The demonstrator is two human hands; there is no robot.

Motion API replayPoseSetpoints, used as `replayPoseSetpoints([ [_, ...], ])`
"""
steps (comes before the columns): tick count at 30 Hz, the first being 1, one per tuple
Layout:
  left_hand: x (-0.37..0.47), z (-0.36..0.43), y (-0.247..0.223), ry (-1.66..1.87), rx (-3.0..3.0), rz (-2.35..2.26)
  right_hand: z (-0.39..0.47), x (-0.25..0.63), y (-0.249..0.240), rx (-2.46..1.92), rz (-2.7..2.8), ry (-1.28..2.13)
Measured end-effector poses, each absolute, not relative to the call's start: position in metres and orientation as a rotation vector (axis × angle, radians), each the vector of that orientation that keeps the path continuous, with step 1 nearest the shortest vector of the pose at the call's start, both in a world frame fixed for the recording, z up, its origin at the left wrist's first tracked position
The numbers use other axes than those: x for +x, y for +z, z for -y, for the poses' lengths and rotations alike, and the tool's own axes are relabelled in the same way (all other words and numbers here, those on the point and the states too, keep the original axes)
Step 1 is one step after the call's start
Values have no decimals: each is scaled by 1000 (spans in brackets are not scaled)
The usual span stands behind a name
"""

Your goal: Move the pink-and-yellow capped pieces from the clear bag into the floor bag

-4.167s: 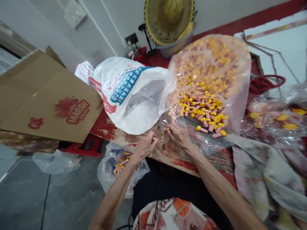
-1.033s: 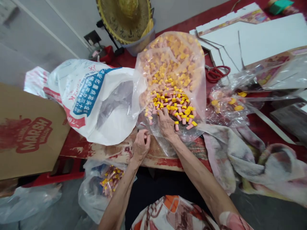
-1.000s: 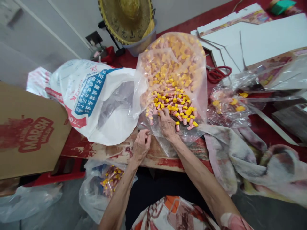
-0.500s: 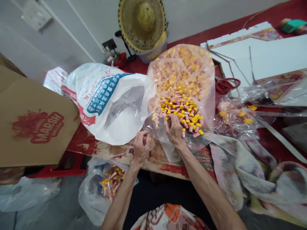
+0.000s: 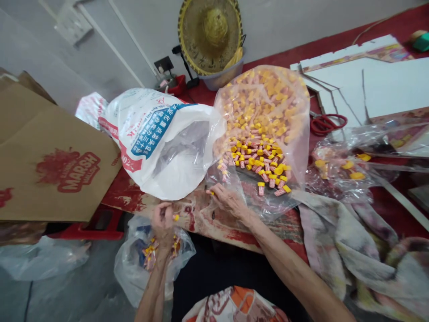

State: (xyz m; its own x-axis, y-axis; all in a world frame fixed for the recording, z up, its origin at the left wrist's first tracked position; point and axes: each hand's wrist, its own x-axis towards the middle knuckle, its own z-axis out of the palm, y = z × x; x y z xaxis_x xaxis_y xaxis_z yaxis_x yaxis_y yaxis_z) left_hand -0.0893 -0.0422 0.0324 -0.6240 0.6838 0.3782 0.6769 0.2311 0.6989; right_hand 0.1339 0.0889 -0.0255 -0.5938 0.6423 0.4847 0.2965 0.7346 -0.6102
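A large clear bag (image 5: pixel 295 134) lies open on the table, full of small pink tubes with yellow caps (image 5: pixel 258 154). My right hand (image 5: pixel 228 200) rests at the bag's mouth, fingers pinched on a yellow-capped tube. My left hand (image 5: pixel 163 221) hovers over a small clear bag (image 5: pixel 134 273) hanging below the table edge, which holds more of the same tubes; its fingers are closed on a tube with a yellow cap showing. A white printed sack (image 5: pixel 157 138) lies open to the left of the big bag.
A brown cardboard box (image 5: pixel 50 165) stands at the left. A straw hat (image 5: pixel 211 33) sits on a tub at the back. Red scissors (image 5: pixel 326 124), white boards (image 5: pixel 385 85), more clear bags (image 5: pixel 348 165) and a crumpled cloth (image 5: pixel 355 241) fill the right side.
My left hand has dropped from the table edge down over the small bag. My right hand has pulled back from the pile of tubes to the bag's mouth.
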Motion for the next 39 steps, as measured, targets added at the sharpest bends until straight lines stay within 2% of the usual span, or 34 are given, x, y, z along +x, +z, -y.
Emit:
replayPoseSetpoints([
  [3,-126,80,28,1223,1270,-2681,-85,136,-19,-684,2281,656],
  [7,-141,83,26,1330,1237,-2807,-86,134,-19,-774,2264,686],
  [10,-127,37,29,1379,1409,-2652,-87,131,-23,-798,2279,711],
  [16,-86,-108,20,1283,1675,-2372,-88,128,-28,-842,2267,705],
  [22,-86,-191,5,859,1899,-2305,-90,124,-27,-879,2282,612],
  [26,-101,-188,15,615,1970,-2236,-87,122,-25,-915,2204,569],
  [30,-107,-167,32,525,1912,-2159,-84,122,-27,-895,2159,575],
  [32,-104,-150,39,607,1782,-2157,-84,122,-28,-895,2154,624],
  [36,-90,-101,46,983,1331,-2064,-88,121,-23,-903,1933,859],
  [39,-76,-63,47,1051,1105,-1853,-88,122,-12,-888,1781,1112],
])
